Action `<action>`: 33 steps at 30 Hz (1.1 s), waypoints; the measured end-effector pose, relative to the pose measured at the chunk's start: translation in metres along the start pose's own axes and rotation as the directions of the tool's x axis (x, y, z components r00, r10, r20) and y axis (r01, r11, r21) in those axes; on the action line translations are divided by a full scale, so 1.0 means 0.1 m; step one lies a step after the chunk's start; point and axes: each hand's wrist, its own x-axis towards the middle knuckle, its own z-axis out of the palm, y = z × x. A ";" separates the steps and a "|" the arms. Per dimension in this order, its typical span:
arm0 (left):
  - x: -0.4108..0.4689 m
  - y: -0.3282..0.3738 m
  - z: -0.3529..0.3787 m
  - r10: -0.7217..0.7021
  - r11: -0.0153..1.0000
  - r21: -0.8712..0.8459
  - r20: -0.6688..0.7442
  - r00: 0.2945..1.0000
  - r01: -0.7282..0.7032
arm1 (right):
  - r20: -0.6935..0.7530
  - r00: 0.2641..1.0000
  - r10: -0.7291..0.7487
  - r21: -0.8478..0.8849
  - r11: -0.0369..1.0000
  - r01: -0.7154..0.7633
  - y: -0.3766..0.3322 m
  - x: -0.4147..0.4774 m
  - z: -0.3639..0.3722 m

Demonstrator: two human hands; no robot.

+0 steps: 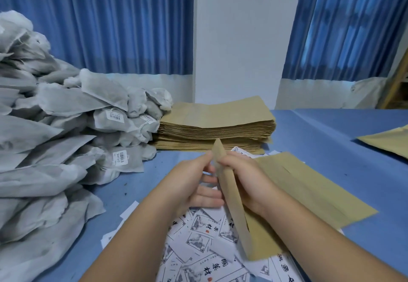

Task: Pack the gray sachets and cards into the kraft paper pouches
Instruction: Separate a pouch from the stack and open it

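Both my hands hold one kraft paper pouch [231, 195] edge-on above the table, its top end pointing away from me. My left hand [194, 182] pinches its upper edge from the left; my right hand [245, 180] grips it from the right. A pile of gray sachets [55, 127] with barcode labels fills the left side. White printed cards [203, 237] lie scattered under my forearms. A flat stack of kraft pouches [216, 125] sits behind my hands, and loose flat pouches [309, 186] lie to the right.
The blue table [331, 136] runs to the right, where another kraft pouch [388, 140] lies at the edge of view. Blue curtains and a white pillar [236, 38] stand behind the table.
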 end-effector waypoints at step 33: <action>-0.07 -0.05 0.21 0.154 0.965 0.222 -0.053 0.987 -0.139 | -0.008 0.994 -0.107 0.220 0.970 0.106 0.15 0.07 -0.09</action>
